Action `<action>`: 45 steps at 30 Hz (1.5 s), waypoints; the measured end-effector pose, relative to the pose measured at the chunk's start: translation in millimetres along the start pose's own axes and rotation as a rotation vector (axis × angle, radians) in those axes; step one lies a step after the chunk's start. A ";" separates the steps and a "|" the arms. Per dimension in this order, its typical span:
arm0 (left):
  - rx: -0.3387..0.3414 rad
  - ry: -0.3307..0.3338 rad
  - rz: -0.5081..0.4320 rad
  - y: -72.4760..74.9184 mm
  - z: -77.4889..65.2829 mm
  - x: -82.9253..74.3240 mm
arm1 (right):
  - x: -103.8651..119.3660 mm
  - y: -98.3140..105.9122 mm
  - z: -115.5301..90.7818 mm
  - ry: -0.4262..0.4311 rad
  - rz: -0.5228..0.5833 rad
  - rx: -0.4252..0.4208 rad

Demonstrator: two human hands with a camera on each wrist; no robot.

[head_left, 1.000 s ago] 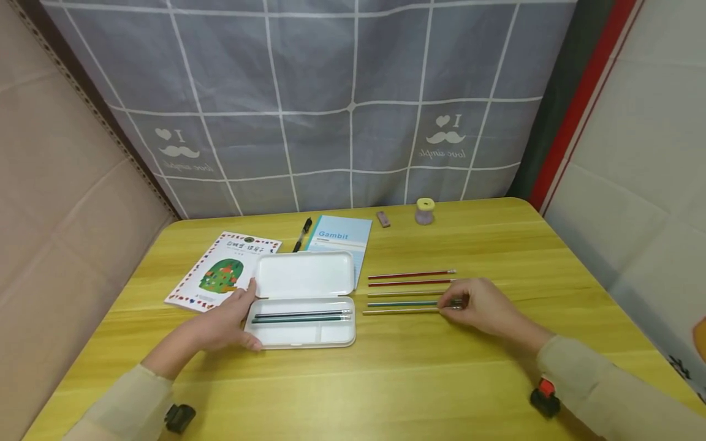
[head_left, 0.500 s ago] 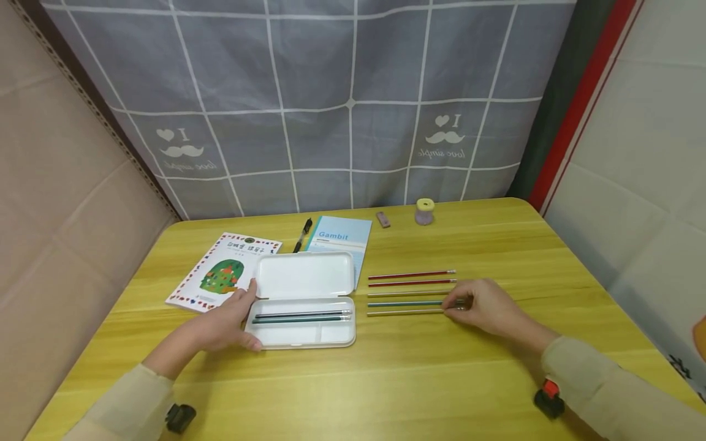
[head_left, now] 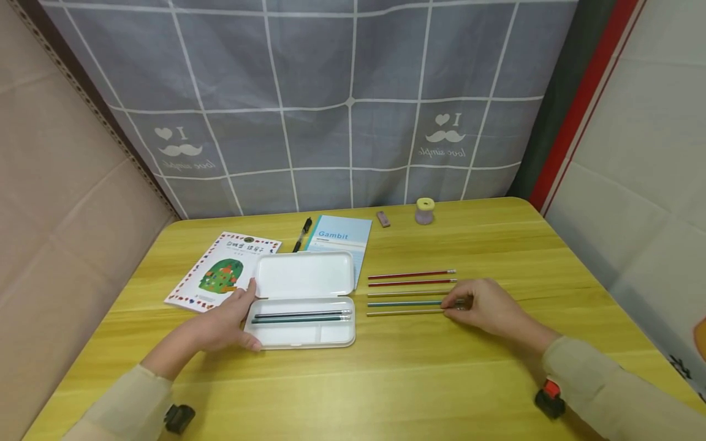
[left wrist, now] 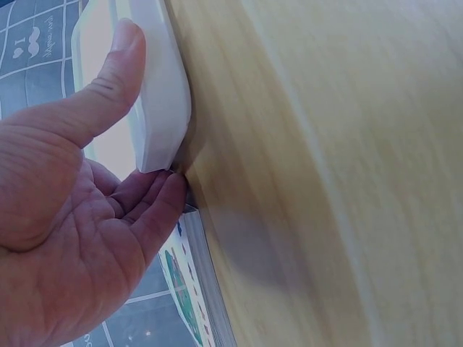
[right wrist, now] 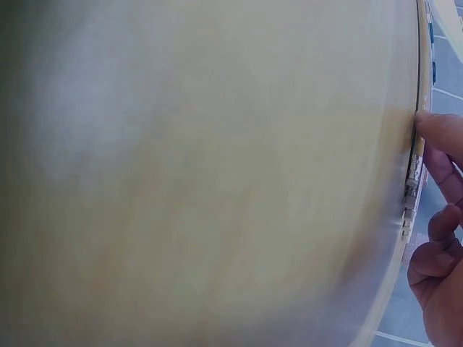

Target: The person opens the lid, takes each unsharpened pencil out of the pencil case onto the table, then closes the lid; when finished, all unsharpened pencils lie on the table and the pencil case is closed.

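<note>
A white pencil case (head_left: 287, 337) lies unfolded on the table, its lid (head_left: 305, 274) laid back. Inside rest a dark pencil (head_left: 298, 315) and a green pencil (head_left: 298, 320). My left hand (head_left: 226, 318) grips the case's left end; in the left wrist view the thumb lies over the rim of the case (left wrist: 165, 94), with fingertips at its side. My right hand (head_left: 485, 306) pinches the nearest gold pencil (head_left: 405, 313) near its eraser end. Beyond it lie a teal pencil (head_left: 405, 304), another gold pencil (head_left: 408, 294) and two red pencils (head_left: 410, 283), roughly parallel.
A picture book (head_left: 220, 269) lies left of the case. Behind the lid are a blue "Gambit" notebook (head_left: 342, 236), partly covered, and a black pen (head_left: 302, 235). Farther back are a small mauve eraser-like block (head_left: 383, 218) and a yellow-and-purple spool-shaped object (head_left: 425, 212). A grey curtain (head_left: 314, 141) hangs behind the table.
The nearest gold pencil has slid slightly right with my right hand, so its left tip now lines up closely with the other pencils' tips. My left hand and the case stay put.
</note>
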State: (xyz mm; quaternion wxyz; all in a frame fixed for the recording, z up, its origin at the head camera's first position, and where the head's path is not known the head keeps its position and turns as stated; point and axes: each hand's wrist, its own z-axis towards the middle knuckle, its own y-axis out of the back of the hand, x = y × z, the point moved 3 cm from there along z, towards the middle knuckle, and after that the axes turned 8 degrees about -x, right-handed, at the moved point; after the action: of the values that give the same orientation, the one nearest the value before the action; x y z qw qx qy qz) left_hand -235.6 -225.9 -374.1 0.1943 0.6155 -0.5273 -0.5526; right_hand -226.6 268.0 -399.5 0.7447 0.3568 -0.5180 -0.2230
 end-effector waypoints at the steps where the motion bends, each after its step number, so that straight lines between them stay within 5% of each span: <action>1: 0.000 0.000 0.000 0.0 0.1 0.3 | 1.0 0.0 0.1 -0.003 0.001 -0.001; 15: -0.014 -0.020 -0.003 -0.4 0.2 2.0 | 36.0 -12.4 31.7 -0.021 0.074 -0.030; 34: -0.008 -0.010 -0.001 0.4 0.3 1.1 | 102.1 -78.1 72.0 0.063 0.133 0.059; 45: -0.001 -0.011 -0.017 -0.1 1.7 3.2 | 129.0 -105.1 84.4 0.022 0.115 0.125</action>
State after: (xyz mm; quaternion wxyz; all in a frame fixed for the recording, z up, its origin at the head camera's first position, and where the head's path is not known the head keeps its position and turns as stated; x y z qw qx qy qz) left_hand -237.6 -228.1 -376.2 0.1869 0.6170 -0.5228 -0.5578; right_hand -254.3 84.2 -383.0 0.7383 0.3747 -0.5422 -0.1434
